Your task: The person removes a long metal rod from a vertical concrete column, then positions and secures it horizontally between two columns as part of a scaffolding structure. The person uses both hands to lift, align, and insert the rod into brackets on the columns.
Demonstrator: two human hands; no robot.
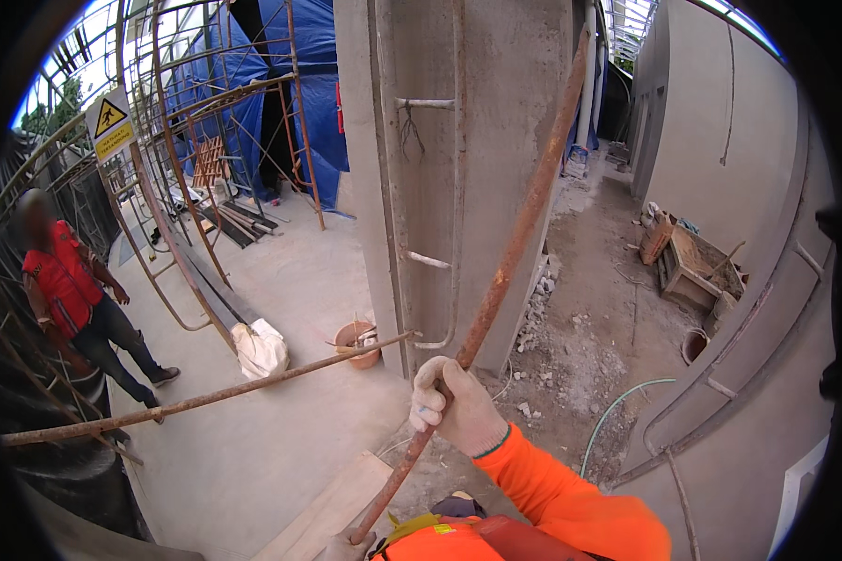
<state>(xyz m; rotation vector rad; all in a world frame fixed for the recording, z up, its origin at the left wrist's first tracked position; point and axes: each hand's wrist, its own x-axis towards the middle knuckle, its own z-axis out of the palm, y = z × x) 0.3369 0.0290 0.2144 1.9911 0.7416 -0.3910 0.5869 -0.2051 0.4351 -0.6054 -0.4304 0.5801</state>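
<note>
A long rusty metal pipe [513, 252] slants from the lower middle up to the top right, in front of a grey plastered column. Partway along it, my right hand [458, 408], in a pale work glove with an orange sleeve behind it, is wrapped around the pipe. My left hand [348, 546], also gloved, is closed at the pipe's lower end and partly cut off by the lower edge. Another rusty pipe [206, 397] crosses the left side, its right end near the scaffold frame [404, 215] that stands against the column.
At the left a person in a red vest [65, 280] stands beside scaffolding [192, 122]. On the floor sit a white sack [260, 349] and an orange-brown bucket [356, 344]. Rubble [533, 327], a green hose [617, 407] and a mortar trough [697, 266] lie to the right.
</note>
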